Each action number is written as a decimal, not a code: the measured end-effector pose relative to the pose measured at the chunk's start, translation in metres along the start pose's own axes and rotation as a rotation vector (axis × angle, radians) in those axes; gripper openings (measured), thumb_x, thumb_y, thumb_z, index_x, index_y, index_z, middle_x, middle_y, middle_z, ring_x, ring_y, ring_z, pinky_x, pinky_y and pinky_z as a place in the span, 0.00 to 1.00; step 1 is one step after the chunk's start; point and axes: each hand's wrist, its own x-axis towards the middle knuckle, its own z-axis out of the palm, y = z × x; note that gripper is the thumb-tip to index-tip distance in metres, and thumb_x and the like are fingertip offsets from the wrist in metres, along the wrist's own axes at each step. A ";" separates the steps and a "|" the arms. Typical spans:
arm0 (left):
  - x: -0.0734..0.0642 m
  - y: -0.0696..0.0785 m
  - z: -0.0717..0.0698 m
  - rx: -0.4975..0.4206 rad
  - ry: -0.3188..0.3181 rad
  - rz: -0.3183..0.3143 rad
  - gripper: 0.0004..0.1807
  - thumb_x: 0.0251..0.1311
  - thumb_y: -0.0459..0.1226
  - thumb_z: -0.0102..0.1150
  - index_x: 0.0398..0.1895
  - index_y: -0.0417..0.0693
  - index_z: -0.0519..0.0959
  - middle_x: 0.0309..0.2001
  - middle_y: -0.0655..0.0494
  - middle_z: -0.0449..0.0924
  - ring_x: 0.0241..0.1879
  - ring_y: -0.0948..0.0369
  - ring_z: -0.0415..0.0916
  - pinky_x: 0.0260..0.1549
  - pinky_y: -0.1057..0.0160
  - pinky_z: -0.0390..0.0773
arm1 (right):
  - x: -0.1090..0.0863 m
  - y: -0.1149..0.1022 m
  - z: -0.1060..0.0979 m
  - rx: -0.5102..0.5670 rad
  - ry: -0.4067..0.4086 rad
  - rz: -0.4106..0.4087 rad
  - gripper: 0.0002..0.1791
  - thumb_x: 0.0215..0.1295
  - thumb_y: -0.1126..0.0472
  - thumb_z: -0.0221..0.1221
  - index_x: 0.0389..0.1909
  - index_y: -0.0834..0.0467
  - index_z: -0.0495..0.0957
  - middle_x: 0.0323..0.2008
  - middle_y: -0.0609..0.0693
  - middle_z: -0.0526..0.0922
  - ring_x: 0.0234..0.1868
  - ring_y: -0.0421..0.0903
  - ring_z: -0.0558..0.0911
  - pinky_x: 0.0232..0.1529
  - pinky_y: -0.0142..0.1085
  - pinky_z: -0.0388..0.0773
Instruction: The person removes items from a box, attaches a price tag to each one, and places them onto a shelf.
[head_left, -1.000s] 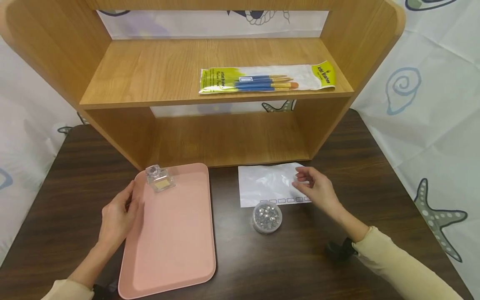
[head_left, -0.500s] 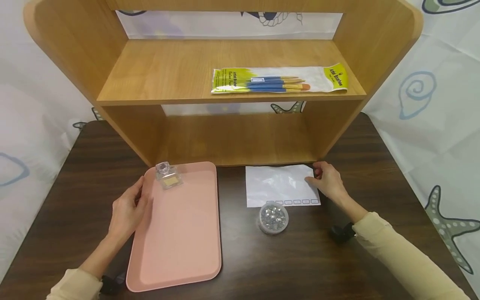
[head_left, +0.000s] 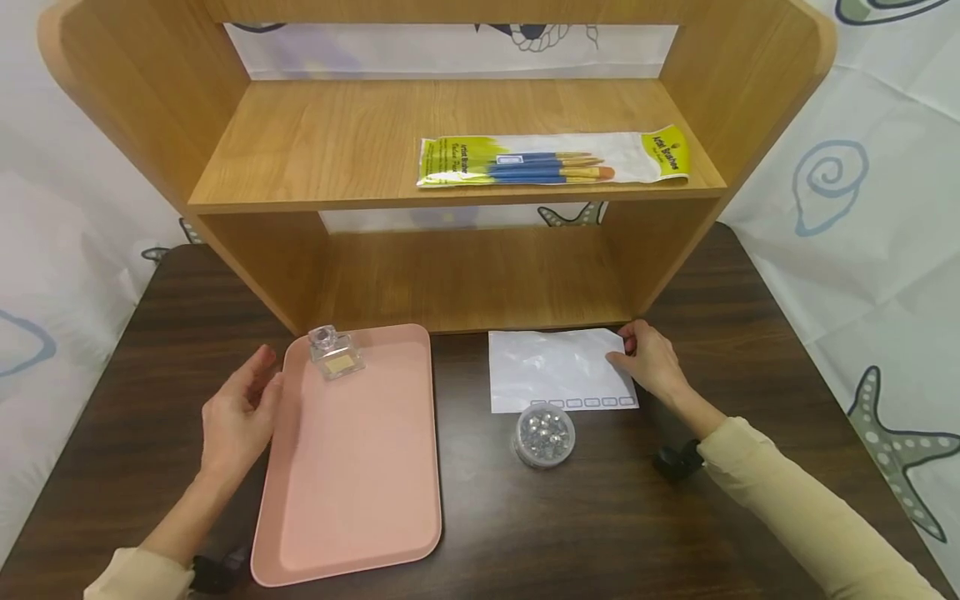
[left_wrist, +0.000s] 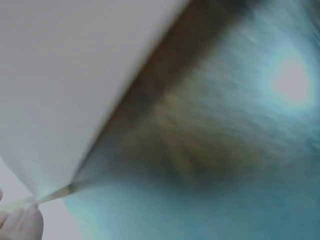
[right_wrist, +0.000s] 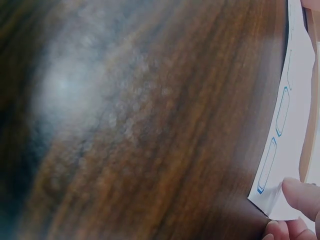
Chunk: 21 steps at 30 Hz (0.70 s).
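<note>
My right hand (head_left: 651, 362) pinches the right edge of a white envelope (head_left: 551, 367) between thumb and fingers. The envelope lies by the shelf's foot, with a row of small printed boxes along its near edge. In the right wrist view, the thumb (right_wrist: 302, 197) is on top at its corner and fingertips are below. My left hand (head_left: 236, 417) holds nothing, fingers relaxed and thumb apart, just left of a pink tray (head_left: 360, 475). A small clear bottle (head_left: 336, 354) with a pale gold label is in the tray's far left corner.
A round clear tub (head_left: 544, 435) of silver beads stands at the envelope's near edge. Behind is a wooden shelf unit (head_left: 465, 271), close to the tray and the envelope. A packet of artist brushes (head_left: 555, 158) lies on its upper board.
My right hand has moved to the envelope's right edge and taken hold of it. My left hand has come away from the tray's left rim. The head view has shifted slightly.
</note>
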 end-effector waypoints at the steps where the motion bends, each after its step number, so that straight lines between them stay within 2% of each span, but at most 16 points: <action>1: 0.001 0.006 -0.002 -0.020 0.051 -0.005 0.20 0.60 0.27 0.55 0.56 0.32 0.73 0.50 0.41 0.80 0.43 0.78 0.77 0.37 0.89 0.66 | 0.000 0.000 0.000 0.000 -0.002 0.004 0.19 0.54 0.66 0.65 0.43 0.70 0.71 0.32 0.59 0.73 0.32 0.51 0.72 0.31 0.37 0.65; 3: 0.002 0.020 -0.005 -0.093 0.134 -0.004 0.17 0.60 0.26 0.55 0.54 0.35 0.76 0.46 0.52 0.83 0.39 0.86 0.72 0.36 0.87 0.69 | 0.001 0.000 -0.001 -0.002 -0.005 0.011 0.18 0.54 0.66 0.65 0.42 0.68 0.71 0.32 0.59 0.74 0.32 0.51 0.72 0.32 0.37 0.65; 4: 0.003 0.029 -0.007 -0.129 0.159 0.013 0.17 0.59 0.26 0.55 0.52 0.35 0.76 0.44 0.58 0.83 0.38 0.84 0.73 0.35 0.86 0.70 | 0.001 0.000 -0.001 -0.003 -0.005 0.012 0.18 0.54 0.65 0.65 0.42 0.68 0.71 0.32 0.59 0.74 0.33 0.51 0.72 0.32 0.37 0.65; 6: 0.004 0.048 -0.009 -0.170 0.156 0.081 0.16 0.58 0.25 0.56 0.51 0.37 0.77 0.41 0.66 0.81 0.36 0.81 0.75 0.33 0.85 0.71 | 0.002 0.000 -0.002 -0.003 -0.004 0.008 0.17 0.55 0.65 0.65 0.41 0.67 0.71 0.32 0.59 0.74 0.33 0.51 0.72 0.32 0.37 0.65; 7: 0.005 0.058 -0.008 -0.189 0.125 0.110 0.17 0.58 0.25 0.57 0.51 0.37 0.77 0.41 0.68 0.80 0.36 0.79 0.75 0.33 0.84 0.71 | 0.002 0.000 -0.002 -0.004 -0.002 0.007 0.16 0.55 0.66 0.65 0.41 0.67 0.71 0.32 0.59 0.74 0.32 0.51 0.72 0.32 0.37 0.65; 9: 0.007 0.076 -0.004 -0.221 0.021 0.164 0.17 0.56 0.24 0.58 0.51 0.38 0.77 0.41 0.63 0.81 0.37 0.77 0.76 0.32 0.83 0.72 | 0.002 0.001 -0.003 -0.005 0.004 0.003 0.15 0.55 0.66 0.64 0.39 0.67 0.71 0.32 0.59 0.75 0.32 0.51 0.73 0.32 0.37 0.65; 11: 0.008 0.092 0.006 -0.243 -0.121 0.191 0.18 0.56 0.24 0.59 0.52 0.38 0.77 0.43 0.53 0.82 0.38 0.72 0.77 0.34 0.82 0.74 | 0.001 0.001 -0.003 -0.004 0.009 0.001 0.14 0.55 0.66 0.64 0.38 0.66 0.71 0.31 0.59 0.75 0.31 0.51 0.73 0.32 0.37 0.65; 13: 0.010 0.104 0.021 -0.278 -0.268 0.165 0.19 0.57 0.25 0.59 0.54 0.37 0.75 0.44 0.45 0.82 0.40 0.66 0.80 0.37 0.78 0.76 | 0.000 0.001 -0.003 -0.001 0.013 -0.006 0.12 0.55 0.67 0.64 0.36 0.66 0.71 0.30 0.58 0.75 0.31 0.51 0.72 0.31 0.37 0.64; 15: 0.013 0.113 0.039 -0.313 -0.409 0.113 0.20 0.58 0.27 0.59 0.55 0.34 0.73 0.46 0.41 0.81 0.42 0.58 0.81 0.40 0.73 0.78 | 0.000 0.001 -0.003 0.006 0.014 -0.013 0.11 0.56 0.67 0.63 0.35 0.66 0.72 0.29 0.58 0.75 0.30 0.51 0.73 0.31 0.37 0.64; 17: 0.017 0.121 0.058 -0.346 -0.536 0.033 0.22 0.61 0.29 0.57 0.59 0.33 0.70 0.49 0.38 0.79 0.45 0.52 0.80 0.43 0.67 0.79 | -0.001 0.002 -0.002 0.010 0.018 -0.020 0.10 0.56 0.68 0.62 0.35 0.66 0.72 0.28 0.58 0.75 0.30 0.51 0.73 0.30 0.37 0.64; 19: 0.020 0.127 0.078 -0.377 -0.642 -0.060 0.25 0.62 0.32 0.55 0.62 0.31 0.66 0.53 0.37 0.76 0.49 0.48 0.78 0.47 0.60 0.78 | -0.001 0.002 -0.001 0.012 0.023 -0.022 0.09 0.56 0.68 0.62 0.34 0.66 0.72 0.28 0.57 0.75 0.30 0.51 0.73 0.30 0.37 0.64; 21: 0.023 0.133 0.097 -0.405 -0.722 -0.161 0.27 0.63 0.33 0.54 0.64 0.31 0.62 0.58 0.36 0.72 0.54 0.47 0.75 0.51 0.56 0.76 | -0.002 0.002 0.000 0.012 0.026 -0.021 0.08 0.56 0.68 0.62 0.34 0.65 0.72 0.27 0.57 0.75 0.29 0.51 0.72 0.30 0.36 0.64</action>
